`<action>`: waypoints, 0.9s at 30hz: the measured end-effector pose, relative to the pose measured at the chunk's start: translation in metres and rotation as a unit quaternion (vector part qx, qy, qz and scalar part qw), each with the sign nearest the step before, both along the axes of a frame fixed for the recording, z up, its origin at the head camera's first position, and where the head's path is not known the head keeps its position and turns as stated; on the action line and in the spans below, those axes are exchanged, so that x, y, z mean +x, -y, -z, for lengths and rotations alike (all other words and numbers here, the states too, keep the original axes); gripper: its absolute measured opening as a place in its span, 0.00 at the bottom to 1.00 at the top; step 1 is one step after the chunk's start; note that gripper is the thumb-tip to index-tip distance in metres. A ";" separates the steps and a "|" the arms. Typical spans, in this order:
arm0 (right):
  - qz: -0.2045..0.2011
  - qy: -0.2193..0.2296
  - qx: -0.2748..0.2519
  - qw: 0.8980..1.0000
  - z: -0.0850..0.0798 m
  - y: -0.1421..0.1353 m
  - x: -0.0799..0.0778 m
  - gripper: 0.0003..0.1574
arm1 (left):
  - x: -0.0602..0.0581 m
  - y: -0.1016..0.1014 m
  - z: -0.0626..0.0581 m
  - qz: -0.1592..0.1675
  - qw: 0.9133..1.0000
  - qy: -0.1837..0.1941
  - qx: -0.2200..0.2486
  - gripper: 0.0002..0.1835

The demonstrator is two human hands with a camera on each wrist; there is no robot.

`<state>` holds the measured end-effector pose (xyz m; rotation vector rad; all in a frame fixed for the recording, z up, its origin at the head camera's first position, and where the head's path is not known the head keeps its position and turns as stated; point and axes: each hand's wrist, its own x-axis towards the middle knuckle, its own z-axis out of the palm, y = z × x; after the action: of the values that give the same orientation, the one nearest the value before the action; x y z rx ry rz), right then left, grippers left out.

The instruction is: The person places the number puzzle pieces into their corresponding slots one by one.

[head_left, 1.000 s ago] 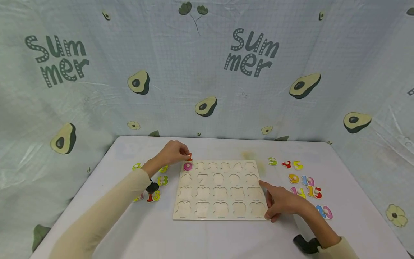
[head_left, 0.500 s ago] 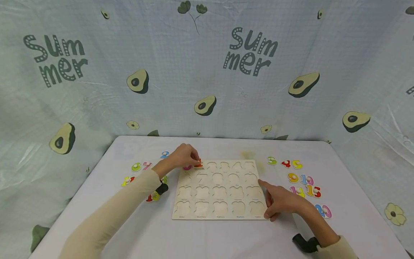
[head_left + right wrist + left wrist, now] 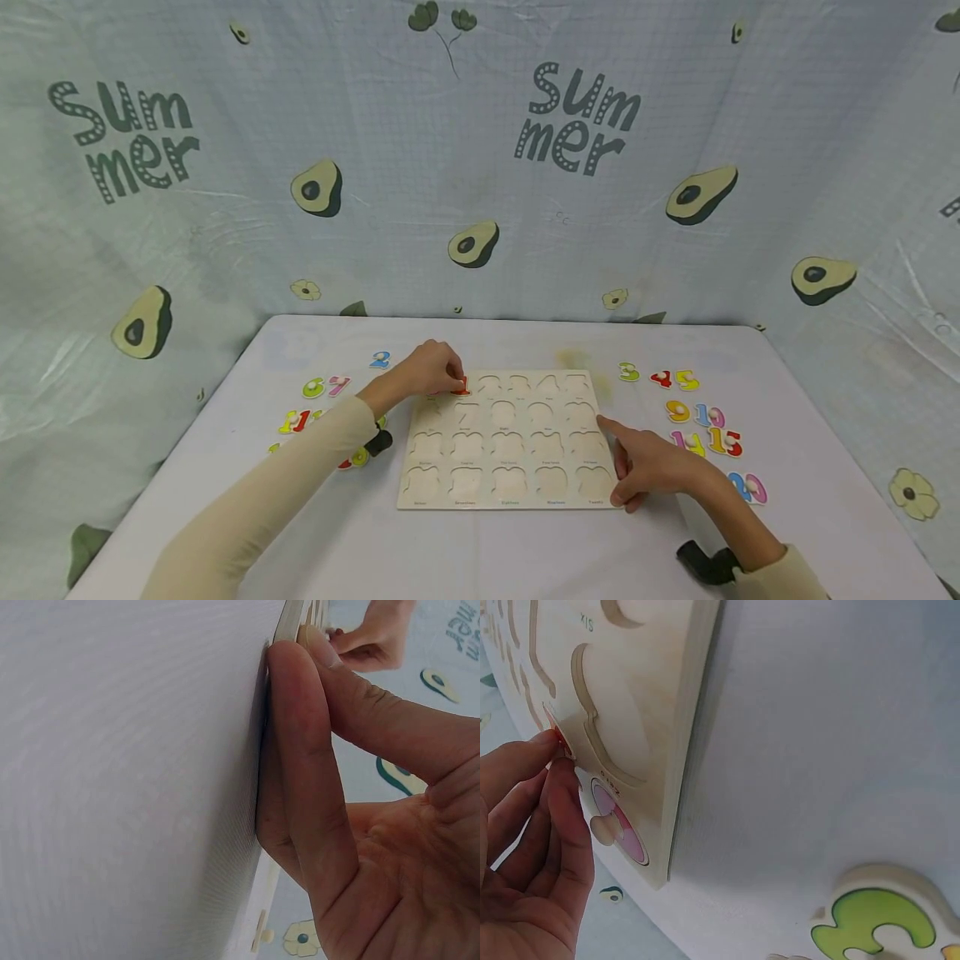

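A pale wooden number-puzzle board (image 3: 486,455) lies on the table, with rows of cut-out recesses. My left hand (image 3: 429,369) pinches a red number 1 piece (image 3: 559,738) between thumb and finger at the second recess of the top row; the fingers hide much of it. Beside it, a pink 0 piece (image 3: 619,823) with a wooden knob sits in the first recess. My right hand (image 3: 651,463) grips the board's lower right corner between thumb and finger, its index finger stretched along the right edge.
Several loose number pieces lie on both sides of the board. On the left are a blue 2 (image 3: 380,359) and a green 6 (image 3: 313,387), some partly behind the left arm. On the right are a green 3 (image 3: 628,372) and a blue-and-pink 20 (image 3: 748,488).
My left hand has moved right and slightly down, carrying the red 1 from above the board's top left corner to the second recess. The right hand has stayed at the board's edge.
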<state>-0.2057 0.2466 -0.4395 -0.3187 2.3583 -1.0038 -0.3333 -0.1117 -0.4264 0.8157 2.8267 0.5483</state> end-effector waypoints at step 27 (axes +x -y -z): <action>-0.001 0.003 0.005 1.000 -0.001 0.000 -0.004 0.70 | -0.005 0.030 -0.019 -0.054 0.996 -0.020 0.063 0.08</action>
<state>-0.2096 0.2469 -0.4390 -0.3126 2.3566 -0.9904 -0.3379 -0.1416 -0.4073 0.7035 2.9101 0.7409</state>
